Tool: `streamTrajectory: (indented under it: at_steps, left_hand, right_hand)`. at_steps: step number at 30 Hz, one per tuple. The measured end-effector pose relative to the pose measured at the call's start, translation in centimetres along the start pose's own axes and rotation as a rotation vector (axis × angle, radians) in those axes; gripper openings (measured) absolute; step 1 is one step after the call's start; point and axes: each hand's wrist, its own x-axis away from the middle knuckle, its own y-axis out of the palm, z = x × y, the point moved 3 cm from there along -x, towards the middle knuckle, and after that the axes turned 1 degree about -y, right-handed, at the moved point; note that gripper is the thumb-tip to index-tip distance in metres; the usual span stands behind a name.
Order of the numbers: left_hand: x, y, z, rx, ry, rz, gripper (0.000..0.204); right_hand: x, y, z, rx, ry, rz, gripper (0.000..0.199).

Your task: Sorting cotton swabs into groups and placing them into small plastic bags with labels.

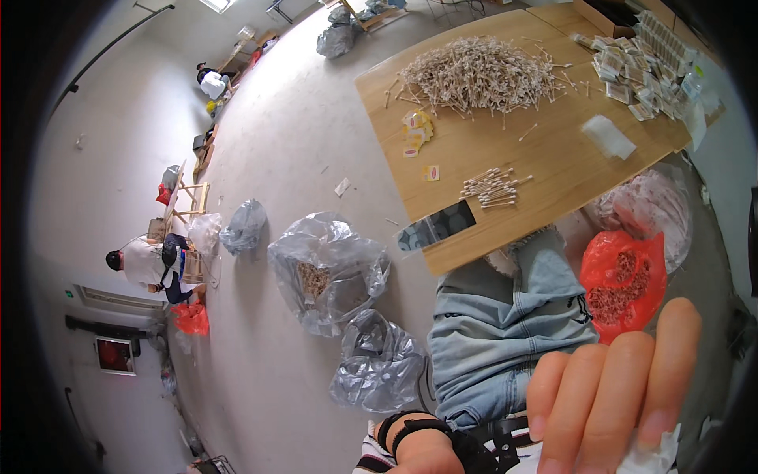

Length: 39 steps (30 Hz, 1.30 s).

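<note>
Right hand (608, 395), raised close to the camera, has fingers (588, 395) pressed together over white tissue (651, 454) (left hand's grip unclear), cotton swabs (478, 75) heaped on tabletop (553, 170)

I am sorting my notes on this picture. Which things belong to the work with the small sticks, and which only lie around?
Belong to the work:
- large heap of thin pale swab sticks
- small bundle of the same sticks
- rows of small filled packets
- empty clear plastic pouch
- wooden table

Only lying around:
- crumpled grey plastic bags on the floor
- red plastic bag
</note>
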Motion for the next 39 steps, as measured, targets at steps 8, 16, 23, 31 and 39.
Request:
streamTrajectory:
  at_steps: [8, 16, 23, 31, 39]
  left_hand:
    - [0.2, 0.0, -2.3, 0.291, 0.205, -0.023, 0.011]
    - [0.0, 2.0, -1.7, 0.250, -0.087, 0.084, 0.015]
    - [0.2, 0.7, -0.7, 0.576, -0.159, 0.091, 0.022]
    - [1.6, 3.6, -2.6, 0.490, -0.138, 0.186, 0.022]
    - [2.5, 6.1, -5.1, 0.304, -0.765, -0.060, 0.024]
  right_hand:
    - [-2.2, -0.7, -1.6, 0.051, 0.123, -0.043, 0.013]
    - [1.0, -1.4, -0.6, 0.064, -0.029, 0.130, 0.016]
    - [1.4, -0.2, -2.0, 0.106, 0.017, 0.194, 0.012]
    - [1.8, 1.9, -4.7, 0.332, 0.065, 0.462, 0.013]
    - [8.3, 0.3, -12.9, 0.743, 0.179, 0.671, 0.009]
